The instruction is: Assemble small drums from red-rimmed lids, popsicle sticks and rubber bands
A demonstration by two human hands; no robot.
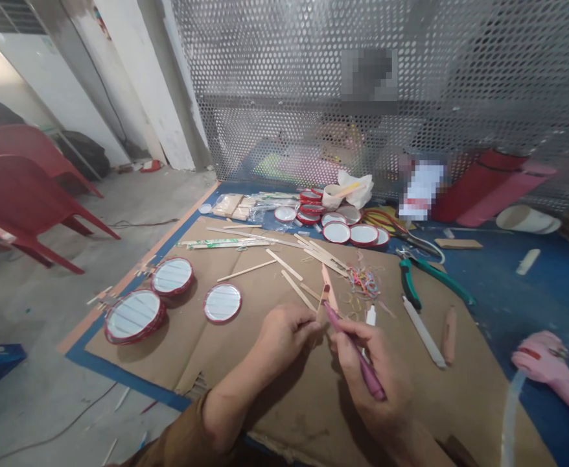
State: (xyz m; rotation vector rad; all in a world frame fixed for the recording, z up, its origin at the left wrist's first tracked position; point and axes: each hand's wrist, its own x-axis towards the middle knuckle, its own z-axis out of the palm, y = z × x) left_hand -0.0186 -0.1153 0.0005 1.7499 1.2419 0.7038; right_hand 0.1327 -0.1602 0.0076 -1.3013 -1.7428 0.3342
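My right hand [372,370] grips a purple pen [369,376], its tip pointing up and to the left. Pinched in the fingers of my left hand [287,331] is a thin wooden stick [320,312], close to the pen's tip. Whether the tip touches the stick I cannot tell. Just beyond the fingers lie loose flat wooden sticks [284,264] and a pale pinkish strip [330,288]. A tangle of coloured rubber bands [363,282] sits to the right of them. On the left of the cardboard [245,259] stand red-rimmed round pieces with pale tops [136,314].
More red-rimmed rounds [336,232] crowd the back of the blue table [498,279]. Green-handled pliers [411,285] and a white stick [423,331] lie at right, near a pink glue gun [542,357]. A perforated metal panel [275,65] rises behind. Red chairs [32,194] stand left.
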